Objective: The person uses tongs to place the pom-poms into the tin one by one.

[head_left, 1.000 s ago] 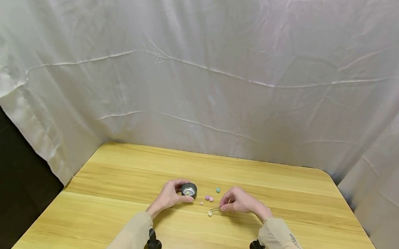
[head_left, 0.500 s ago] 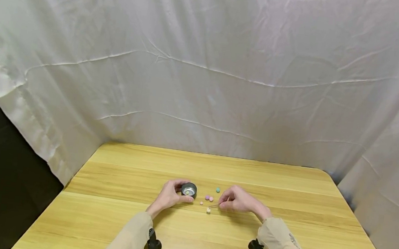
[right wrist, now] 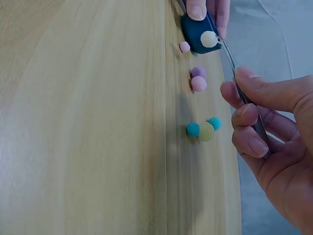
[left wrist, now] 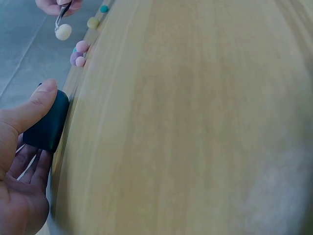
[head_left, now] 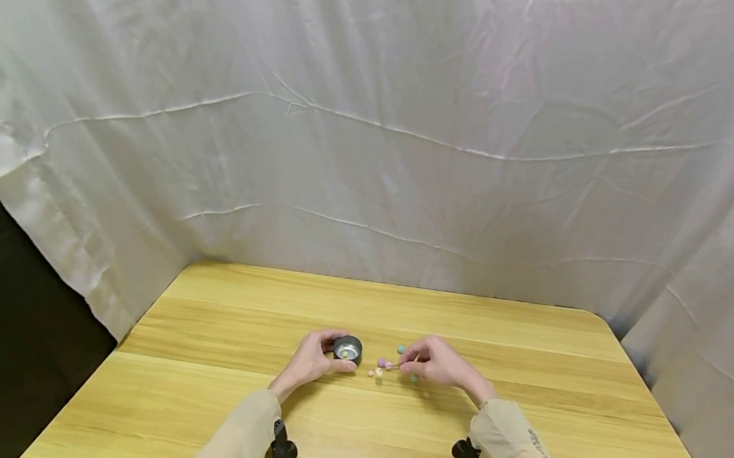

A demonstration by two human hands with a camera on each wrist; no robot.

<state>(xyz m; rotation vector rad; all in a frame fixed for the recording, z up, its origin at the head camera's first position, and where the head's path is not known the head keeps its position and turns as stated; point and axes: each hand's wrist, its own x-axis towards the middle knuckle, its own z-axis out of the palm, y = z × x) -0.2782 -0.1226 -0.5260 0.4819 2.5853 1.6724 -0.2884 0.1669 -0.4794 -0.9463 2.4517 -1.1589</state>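
My left hand (head_left: 315, 357) holds a small dark round bowl (head_left: 348, 349) with a silvery inside, thumb on the near side and fingers round the far side. A small pale thing shows inside it in the head view. In my right hand (right wrist: 279, 127) is a pair of curved-tip tweezers (right wrist: 257, 117), pinched between thumb and fingers. Their tips grip a white pom-pom (right wrist: 209, 39), raised above the table between the two hands. Under it lie a purple pom-pom (right wrist: 198, 72) and a pink pom-pom (right wrist: 199, 83), side by side. A smaller pink pom-pom (right wrist: 184, 47) lies near the bowl.
Below the right hand, a yellow pom-pom (right wrist: 206, 131) lies between a teal pom-pom (right wrist: 193, 129) and another teal pom-pom (right wrist: 214, 123). The wooden table (head_left: 239, 396) ends at a grey-white curtain (head_left: 372, 184) behind. Black cameras hang at both wrists.
My right hand has moved left and away from me, raising the tweezers and the white pom-pom off the table. A teal pom-pom shows from under that hand. My left hand and the bowl have stayed put.
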